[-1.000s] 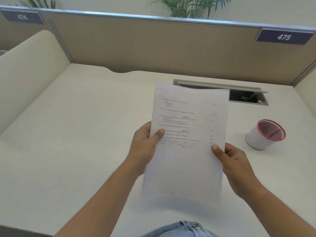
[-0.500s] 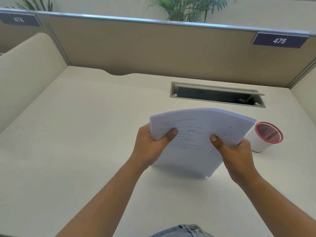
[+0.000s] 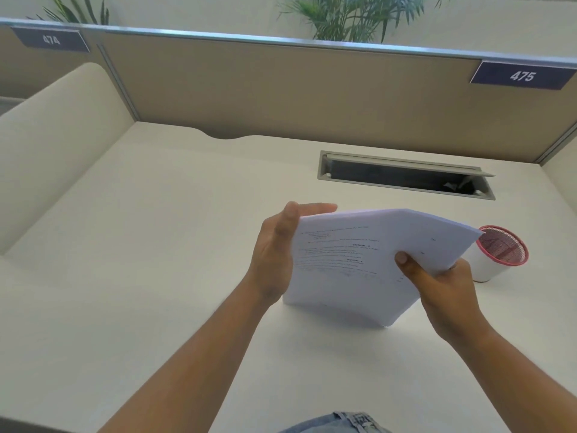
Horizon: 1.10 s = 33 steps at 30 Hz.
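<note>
Head view: our right hand pinched the papers, left hand spread flat; we feared sheets slipping toward the cup at three o'clock.

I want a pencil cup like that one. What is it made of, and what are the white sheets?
The cup looks like metal mesh: a red grid shows inside under a red rim; its outside is matte white, perhaps a wrap or coating. The sheets look like matte paper: thin, printed with black lines, curving where the right hand grips them.
</note>
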Each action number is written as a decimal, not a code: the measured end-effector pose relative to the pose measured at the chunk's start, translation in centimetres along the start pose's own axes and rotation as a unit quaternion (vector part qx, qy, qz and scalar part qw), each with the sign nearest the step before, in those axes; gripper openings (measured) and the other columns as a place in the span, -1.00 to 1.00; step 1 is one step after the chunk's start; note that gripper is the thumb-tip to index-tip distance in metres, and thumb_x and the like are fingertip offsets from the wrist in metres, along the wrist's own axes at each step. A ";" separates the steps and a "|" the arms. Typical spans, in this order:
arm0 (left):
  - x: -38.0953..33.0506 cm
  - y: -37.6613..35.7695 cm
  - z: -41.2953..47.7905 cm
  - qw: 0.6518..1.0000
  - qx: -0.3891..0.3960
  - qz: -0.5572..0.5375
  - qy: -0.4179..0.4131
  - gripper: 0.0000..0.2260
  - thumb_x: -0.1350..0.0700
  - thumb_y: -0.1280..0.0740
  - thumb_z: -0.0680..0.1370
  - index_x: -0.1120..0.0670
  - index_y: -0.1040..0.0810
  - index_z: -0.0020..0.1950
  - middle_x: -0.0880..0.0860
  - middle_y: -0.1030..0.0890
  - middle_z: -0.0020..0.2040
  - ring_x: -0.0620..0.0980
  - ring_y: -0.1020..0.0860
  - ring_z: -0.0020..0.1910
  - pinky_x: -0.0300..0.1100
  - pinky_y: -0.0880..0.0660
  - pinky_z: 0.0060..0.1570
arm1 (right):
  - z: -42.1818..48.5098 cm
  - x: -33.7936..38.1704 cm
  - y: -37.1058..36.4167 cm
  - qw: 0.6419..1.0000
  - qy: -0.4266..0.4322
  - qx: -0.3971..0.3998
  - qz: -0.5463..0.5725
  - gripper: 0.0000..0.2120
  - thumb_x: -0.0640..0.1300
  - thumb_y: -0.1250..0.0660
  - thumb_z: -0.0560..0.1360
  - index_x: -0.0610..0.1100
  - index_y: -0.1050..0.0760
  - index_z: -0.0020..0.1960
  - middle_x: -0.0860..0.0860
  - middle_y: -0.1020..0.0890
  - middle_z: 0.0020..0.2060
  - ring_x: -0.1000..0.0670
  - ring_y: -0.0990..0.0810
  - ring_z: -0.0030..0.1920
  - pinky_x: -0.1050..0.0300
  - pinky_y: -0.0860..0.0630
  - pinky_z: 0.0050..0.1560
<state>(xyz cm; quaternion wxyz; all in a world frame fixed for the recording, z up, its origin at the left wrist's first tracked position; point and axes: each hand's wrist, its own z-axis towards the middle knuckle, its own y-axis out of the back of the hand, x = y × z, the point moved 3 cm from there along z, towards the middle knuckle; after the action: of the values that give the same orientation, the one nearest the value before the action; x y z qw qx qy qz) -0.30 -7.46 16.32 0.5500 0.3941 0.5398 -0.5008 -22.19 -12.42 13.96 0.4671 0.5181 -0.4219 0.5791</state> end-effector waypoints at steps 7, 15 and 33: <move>-0.2 0.0 0.5 0.993 -0.037 0.060 -0.098 -0.82 0.10 -0.42 0.53 -0.19 -0.73 -0.05 -0.11 -0.72 -0.14 -0.01 -0.66 -0.13 -0.13 -0.58 -0.18 | 1.1 2.2 0.1 0.998 0.044 0.031 -0.013 -0.70 -0.15 -0.38 0.36 0.28 -0.64 -0.13 0.23 -0.71 -0.19 0.14 -0.67 -0.17 0.30 -0.59 -0.24; 3.4 -0.5 0.5 0.996 -0.030 0.079 0.008 -0.81 0.06 -0.47 0.46 -0.26 -0.72 -0.07 -0.08 -0.75 -0.04 0.07 -0.69 0.01 0.21 -0.58 0.11 | 0.9 -1.3 0.4 0.999 0.004 0.039 -0.013 -0.72 -0.18 -0.43 0.35 0.10 -0.60 0.01 0.14 -0.72 -0.08 0.03 -0.69 -0.04 0.21 -0.61 -0.15; 6.4 1.3 1.7 0.994 0.011 0.043 0.098 -0.82 0.14 -0.46 0.53 0.00 -0.69 0.12 -0.04 -0.74 0.06 0.00 -0.71 0.05 -0.01 -0.65 0.04 | 1.8 -6.1 2.2 0.993 -0.096 0.069 -0.019 -0.84 -0.12 -0.38 0.44 -0.11 -0.69 -0.05 -0.01 -0.75 -0.07 -0.06 -0.72 -0.06 0.17 -0.63 -0.14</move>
<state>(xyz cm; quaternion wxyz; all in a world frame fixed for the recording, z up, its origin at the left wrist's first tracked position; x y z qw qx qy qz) 0.81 -9.70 10.08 0.5112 0.4699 0.5679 -0.4421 -23.83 -15.27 8.12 0.3983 0.6106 -0.4140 0.5451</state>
